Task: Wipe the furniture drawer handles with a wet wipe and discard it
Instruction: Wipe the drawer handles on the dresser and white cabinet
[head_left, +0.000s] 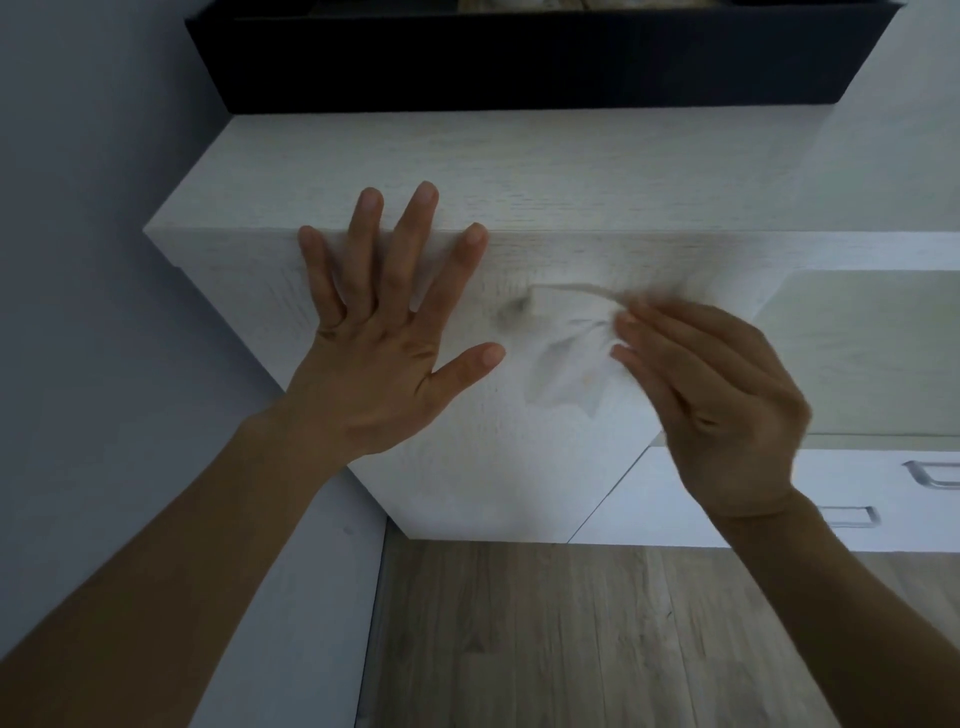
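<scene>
So the left hand (387, 332) was flat and wide open, fingers spread, pressed against the front of the white cabinet (519, 467), with the fingertips reaching up over its top edge. It wasn't gripping anything, just braced there.

The right hand (711, 395) had the wet wipe (563, 345) pinched between the thumb and the fingertips, and the wipe was bunched up and spread against the cabinet front, sitting right between the two hands, just past the left thumb. It was a bit blurry, white on white, so the exact edges were hard to make out. I couldn't tell if there was a handle under it or not.

Below and to the right of the right wrist were lower white drawers with metal drawer handles: one (852, 517) just beside the wrist, another (935, 475) further right at the frame edge. Neither hand was touching those.

Above both hands, a dark box (519, 62) sat on top of the cabinet. Under the forearms was wooden floor (571, 639), and a grey wall (93, 260) ran off to the left of the left hand.
</scene>
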